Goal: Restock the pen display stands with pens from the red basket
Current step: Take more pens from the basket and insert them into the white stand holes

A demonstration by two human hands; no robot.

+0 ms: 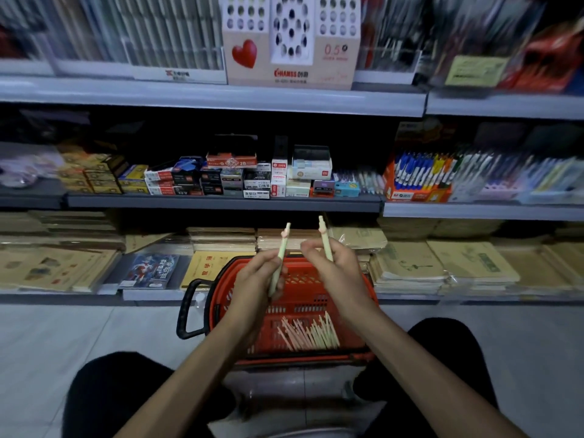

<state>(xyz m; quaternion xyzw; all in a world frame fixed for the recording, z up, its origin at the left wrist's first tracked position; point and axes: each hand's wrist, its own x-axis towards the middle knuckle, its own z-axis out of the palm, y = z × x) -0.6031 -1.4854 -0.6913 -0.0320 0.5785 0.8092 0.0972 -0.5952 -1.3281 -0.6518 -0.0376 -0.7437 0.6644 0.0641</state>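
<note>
The red basket (pixel 311 287) sits on the floor between my knees, with several pale pens (pixel 308 335) lying in its near part. My left hand (pixel 254 284) grips one pale green pen (pixel 280 254), its tip pointing up. My right hand (pixel 336 270) pinches a second pale pen (pixel 325 238), also upright. Both hands hover above the basket, close together. On the top shelf stands the cardboard pen display stand (pixel 292 42) with a red heart and many round holes, which look empty.
Grey shelves face me: boxes of stationery (pixel 240 177) on the middle shelf, marker pens (pixel 420 173) to the right, stacks of notebooks (pixel 442 263) on the lowest shelf. The basket's black handle (pixel 188 308) sticks out left. Tiled floor lies either side.
</note>
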